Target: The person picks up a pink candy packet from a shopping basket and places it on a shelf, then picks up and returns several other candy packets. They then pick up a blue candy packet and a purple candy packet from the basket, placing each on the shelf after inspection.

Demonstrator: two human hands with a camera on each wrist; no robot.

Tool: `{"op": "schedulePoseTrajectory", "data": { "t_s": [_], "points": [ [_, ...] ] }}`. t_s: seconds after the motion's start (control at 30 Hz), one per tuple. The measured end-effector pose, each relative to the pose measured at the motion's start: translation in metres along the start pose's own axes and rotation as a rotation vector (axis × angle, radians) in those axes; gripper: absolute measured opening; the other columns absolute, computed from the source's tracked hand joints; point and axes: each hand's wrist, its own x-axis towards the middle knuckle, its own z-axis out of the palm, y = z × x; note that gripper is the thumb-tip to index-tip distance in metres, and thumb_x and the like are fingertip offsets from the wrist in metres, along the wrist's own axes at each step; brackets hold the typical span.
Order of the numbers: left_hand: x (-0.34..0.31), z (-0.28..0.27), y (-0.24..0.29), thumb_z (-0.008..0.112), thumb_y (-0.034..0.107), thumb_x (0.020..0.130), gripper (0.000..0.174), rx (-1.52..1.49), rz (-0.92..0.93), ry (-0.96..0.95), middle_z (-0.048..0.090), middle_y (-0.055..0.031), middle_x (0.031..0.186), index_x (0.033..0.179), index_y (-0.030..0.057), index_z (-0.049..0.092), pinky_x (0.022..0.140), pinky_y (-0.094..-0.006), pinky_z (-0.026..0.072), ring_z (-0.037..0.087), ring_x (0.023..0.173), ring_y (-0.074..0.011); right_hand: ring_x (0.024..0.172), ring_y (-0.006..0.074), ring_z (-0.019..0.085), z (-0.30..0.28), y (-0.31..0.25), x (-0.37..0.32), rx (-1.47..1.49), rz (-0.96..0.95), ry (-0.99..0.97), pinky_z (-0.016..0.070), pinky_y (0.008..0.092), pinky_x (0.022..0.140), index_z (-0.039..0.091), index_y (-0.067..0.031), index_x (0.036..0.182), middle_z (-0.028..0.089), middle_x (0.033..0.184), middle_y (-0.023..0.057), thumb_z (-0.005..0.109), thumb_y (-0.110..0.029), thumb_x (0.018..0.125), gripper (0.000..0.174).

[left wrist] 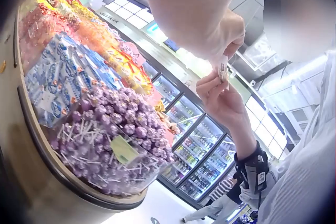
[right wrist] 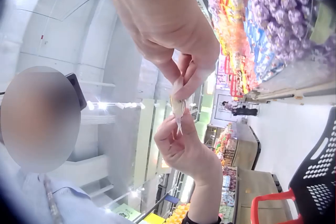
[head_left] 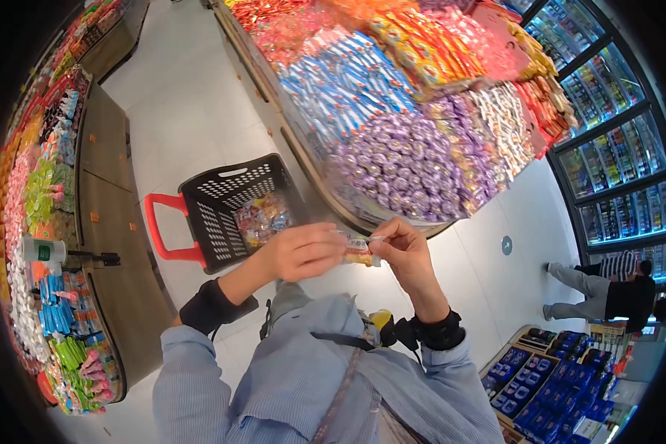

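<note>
A small wrapped candy with a clear and yellowish wrapper is held between the two hands in front of the body. My left hand pinches one end of the wrapper, while the thumb and forefinger of my right hand pinch the other end. Seen from the right wrist, the candy stretches between the fingertips of both hands. Below and left of the hands in the head view stands a black shopping basket with a red handle and several bagged or wrapped sweets inside.
A candy display counter lies just ahead, heaped with purple lollipops and blue-white packets. Candy shelves run along the left. Drink fridges and a person are at right, above a stand of blue packages.
</note>
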Motion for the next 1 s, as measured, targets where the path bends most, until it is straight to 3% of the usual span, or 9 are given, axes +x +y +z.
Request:
{"op": "schedulePoseTrajectory", "data": {
  "t_s": [0.1,0.23,0.47,0.6,0.9,1.0],
  "points": [
    [0.031,0.038,0.023,0.060,0.002,0.071,0.016,-0.041,0.049,-0.026,0.059,-0.0119,0.095,0.087,0.0001,0.060,0.081,-0.0419,0.0505,0.058,0.092,-0.0261,0.073,0.0077,0.056,-0.044,-0.004,-0.039,0.001,-0.081,0.015,0.0434,0.0198,0.065,0.055,-0.0033,0.082,0.059,0.080,0.0028,0.063,0.003,0.076,0.011],
    [0.063,0.088,0.043,0.059,0.001,0.071,0.017,-0.091,0.094,-0.027,0.058,-0.0117,0.096,0.088,0.0001,0.060,0.082,-0.0421,0.0501,0.058,0.092,-0.0262,0.071,0.0071,0.055,-0.084,-0.023,-0.084,0.054,-0.038,0.099,0.0422,0.0199,0.061,0.054,-0.0040,0.081,0.057,0.078,0.0014,0.062,0.003,0.076,0.012],
    [0.120,0.152,0.048,0.059,0.002,0.073,0.019,-0.202,0.154,-0.030,0.058,-0.0110,0.097,0.092,0.0005,0.058,0.082,-0.0418,0.0500,0.058,0.093,-0.0262,0.071,0.0078,0.054,-0.146,-0.047,-0.121,0.065,-0.151,0.169,0.0429,0.0207,0.063,0.052,-0.0033,0.078,0.053,0.081,0.0021,0.060,0.005,0.075,0.012],
    [0.140,0.183,0.033,0.059,0.002,0.073,0.018,-0.248,0.163,-0.057,0.058,-0.0101,0.098,0.091,0.0013,0.059,0.082,-0.0406,0.0503,0.058,0.094,-0.0257,0.071,0.0087,0.054,-0.178,-0.056,-0.119,0.068,-0.159,0.236,0.0437,0.0213,0.063,0.051,-0.0034,0.076,0.053,0.082,0.0033,0.060,0.005,0.075,0.013],
    [0.198,0.247,-0.038,0.058,0.006,0.075,0.014,-0.159,0.240,-0.156,0.059,-0.0092,0.097,0.088,0.0020,0.059,0.081,-0.0336,0.0499,0.058,0.092,-0.0236,0.068,0.0114,0.054,-0.275,-0.083,-0.055,0.068,-0.087,0.158,0.0451,0.0234,0.059,0.047,-0.0037,0.076,0.054,0.080,0.0066,0.059,0.003,0.077,0.013],
    [0.221,0.262,-0.062,0.059,0.007,0.068,0.020,-0.118,0.187,-0.158,0.056,-0.0053,0.094,0.087,0.0033,0.060,0.079,-0.0314,0.0500,0.057,0.093,-0.0211,0.069,0.0100,0.054,-0.306,-0.100,-0.024,0.001,0.006,0.100,0.0439,0.0232,0.062,0.048,-0.0039,0.079,0.056,0.080,0.0057,0.059,-0.002,0.080,0.011]
  ]
}}
